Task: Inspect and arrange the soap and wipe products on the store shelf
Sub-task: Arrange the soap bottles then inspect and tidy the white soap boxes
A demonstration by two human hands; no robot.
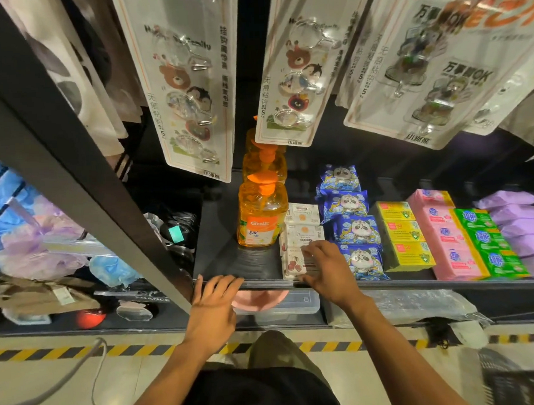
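Left hand [213, 308], nearest the lens: fingers are lying spread & straight over the shelf's [231, 265] front edge, holding nothing. Right hand [328, 268]: fingers are resting close together, nearly flat, on the cherry-print pack [293, 264], which is sitting at the front edge, left of the shelf's middle, heading a row of white packs [303, 231] running back; no clamped grip is showing. Orange soap bottle [259, 221] is standing just left of that row; panda wipe packs [357, 229] are lying just right.

Handling (est.): pack is looking light, film-wrapped, soft & prob. slippery, so it is calling for a thumb-vs-fingers pinch across its long sides, w/o squeezing the contents. Bottle is looking heavy w/ liquid & rigid; its body, not the pump neck, is offering the safer hold. Boxed soaps [403, 236] further right are appearing stiff & easy to slide by their ends.
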